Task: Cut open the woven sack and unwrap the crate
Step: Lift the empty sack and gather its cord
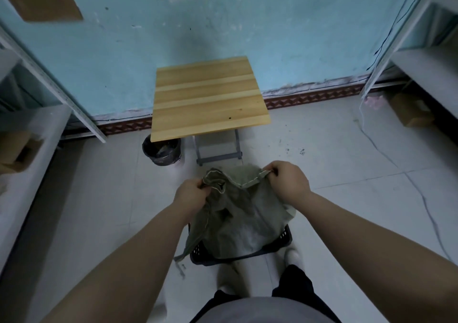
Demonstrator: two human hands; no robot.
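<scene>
head view: left hand (pixel 188 193) and right hand (pixel 287 182) each grip the woven sack (pixel 238 213) hem above the crate (pixel 285 238). sack looks already open. pull straight up, evenly, clear of crate corners.

Bare floor (pixel 99 198) lies open left and right of the sack (pixel 238 213) at lower centre. Just above it, a table (pixel 209 99) and a bin (pixel 162 152) block the middle. Left shelves (pixel 32 134) close the left edge. Right shelves (pixel 426 74) and a box (pixel 409 110) close the right.
</scene>
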